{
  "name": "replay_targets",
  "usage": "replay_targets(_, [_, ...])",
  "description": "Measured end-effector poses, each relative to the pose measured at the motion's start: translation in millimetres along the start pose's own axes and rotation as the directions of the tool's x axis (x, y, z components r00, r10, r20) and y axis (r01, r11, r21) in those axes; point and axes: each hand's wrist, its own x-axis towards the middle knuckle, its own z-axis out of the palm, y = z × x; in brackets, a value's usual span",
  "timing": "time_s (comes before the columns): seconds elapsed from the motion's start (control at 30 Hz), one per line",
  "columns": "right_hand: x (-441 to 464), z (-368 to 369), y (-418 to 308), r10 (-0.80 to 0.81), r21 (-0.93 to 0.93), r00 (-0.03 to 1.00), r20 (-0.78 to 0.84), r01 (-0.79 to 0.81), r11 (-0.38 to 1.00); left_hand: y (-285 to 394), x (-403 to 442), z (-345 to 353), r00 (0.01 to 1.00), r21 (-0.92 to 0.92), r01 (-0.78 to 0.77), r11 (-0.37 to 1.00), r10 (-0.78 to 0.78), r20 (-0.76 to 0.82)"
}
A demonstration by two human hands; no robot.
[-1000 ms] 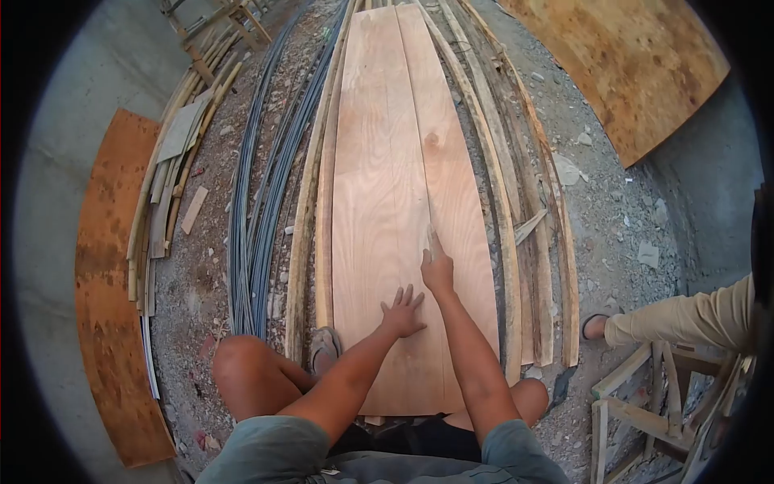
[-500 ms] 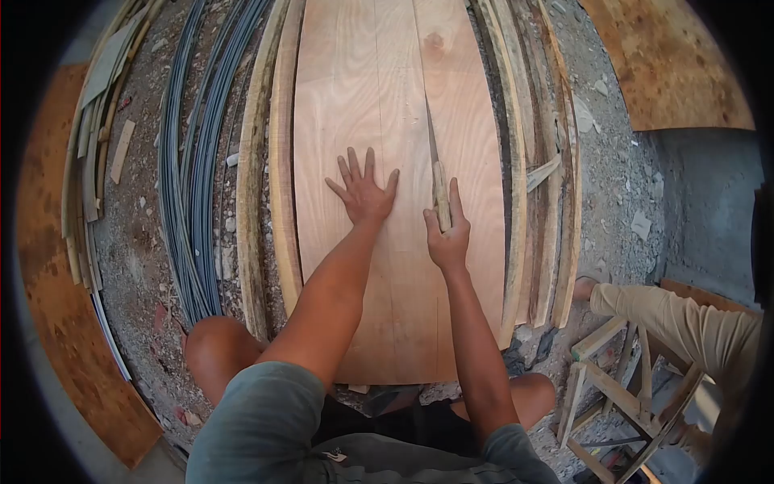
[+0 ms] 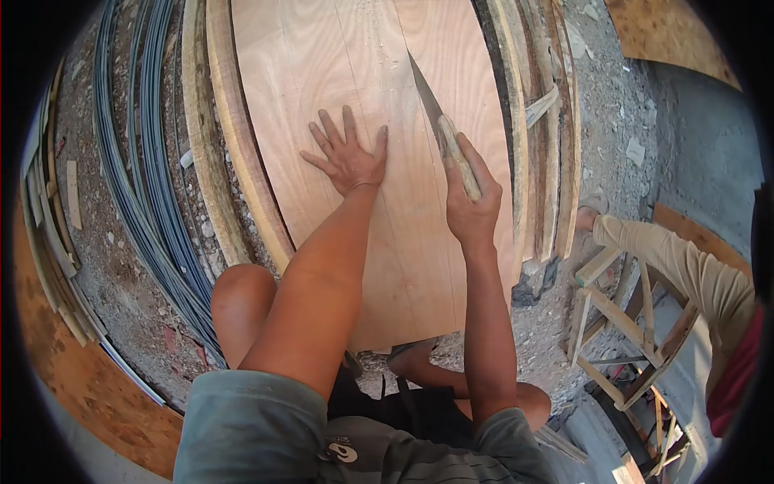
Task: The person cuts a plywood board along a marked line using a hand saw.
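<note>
A large pale plywood sheet (image 3: 411, 266) lies lengthwise before me, with a long dark cut line running up its right part. My left hand (image 3: 348, 153) rests flat on the sheet, fingers spread, holding nothing. My right hand (image 3: 474, 198) is closed around the light wooden handle of a saw (image 3: 429, 101), its index finger stretched along the handle. The narrow blade points up and to the left, its tip at the cut line. How deep the blade sits in the wood cannot be made out.
Rough timber planks (image 3: 226, 105) flank the sheet on both sides. Bundled steel bars (image 3: 153, 161) lie at left on rubble. At right are a wooden frame (image 3: 621, 315), another person's trousered leg (image 3: 685, 254) and a brown board (image 3: 669, 36).
The view has tilted down and turned. My left hand has moved forward on the sheet, away from my body. More of the saw blade shows now, and my right hand has shifted rightward in view.
</note>
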Motion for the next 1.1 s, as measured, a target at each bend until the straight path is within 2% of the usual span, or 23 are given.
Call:
replay_targets(0.17, [-89.6,-49.8,-19.7,-0.034,-0.081,0.999,-0.022,0.032,0.996,-0.1,-0.9,4.7,1.0,0.024,0.0,1.0,0.0,0.004])
replay_targets(0.23, [-94.6,-53.7,-25.4,0.06,-0.092,0.998,0.02,-0.058,0.994,-2.2,-0.3,6.8,1.0,-0.009,-0.011,1.0,0.011,-0.01])
replay_targets(0.33, [-54.9,-35.1,-9.9,0.054,-0.018,0.999,0.003,-0.054,0.998,-1.6,0.5,6.0,1.0,0.018,-0.004,1.0,0.004,0.007])
replay_targets(0.37, [-30.1,-19.3,8.1,-0.105,-0.056,0.994,-0.019,0.104,0.993,-0.5,1.7,4.8,1.0,0.025,0.011,1.0,-0.011,0.005])
replay_targets(0.43, [24.2,15.3,30.3,-0.105,0.007,0.994,-0.033,0.106,0.994,1.1,0.4,2.0,1.0,0.027,0.006,1.0,-0.006,0.008])
replay_targets(0.5, [69.7,46.1,42.1,-0.183,0.02,0.982,-0.053,0.185,0.983,2.5,3.0,1.3,1.0,0.027,0.004,1.0,-0.003,-0.003])
replay_targets(0.53, [68.1,47.4,39.9,-0.18,0.03,0.983,-0.044,0.181,0.983,1.0,1.6,0.8,1.0,0.021,-0.003,1.0,0.004,-0.007])
replay_targets(0.63, [26.4,18.8,26.9,-0.029,0.029,0.999,0.022,0.029,0.999,2.7,-0.2,1.5,1.0,0.031,0.001,1.0,-0.001,0.004])
replay_targets(0.73, [-60.2,-45.0,13.4,0.004,-0.033,1.0,0.023,-0.003,0.999,1.7,1.1,3.9,1.0,0.035,-0.001,0.999,0.001,0.006])
replay_targets(0.8, [-72.3,-57.8,-4.0,0.03,-0.052,0.998,0.05,-0.027,0.998,2.9,3.4,4.4,1.0,0.038,-0.001,0.999,0.001,0.006])
replay_targets(0.83, [-74.4,-59.4,-8.6,0.055,-0.067,0.996,0.072,-0.051,0.996,1.3,1.9,3.9,1.0,0.044,-0.005,0.999,0.005,0.002])
replay_targets(0.9, [-43.3,-25.3,24.6,-0.073,-0.061,0.997,0.028,0.075,0.995,1.1,1.7,2.5,1.0,0.039,-0.003,0.999,0.003,0.005])
replay_targets(0.97, [12.6,18.9,43.2,-0.013,0.007,1.0,0.007,0.013,1.0,1.9,2.3,1.0,1.0,0.032,-0.008,0.999,0.008,-0.001])
replay_targets(1.0, [41.6,37.2,44.0,-0.047,0.028,0.999,-0.01,0.047,0.998,1.3,3.0,1.6,1.0,0.006,-0.004,1.0,0.004,0.009])
replay_targets(1.1, [32.0,26.6,37.5,-0.047,0.036,0.999,-0.009,0.048,0.998,0.4,-1.8,2.3,0.999,-0.015,0.002,1.0,-0.001,0.036])
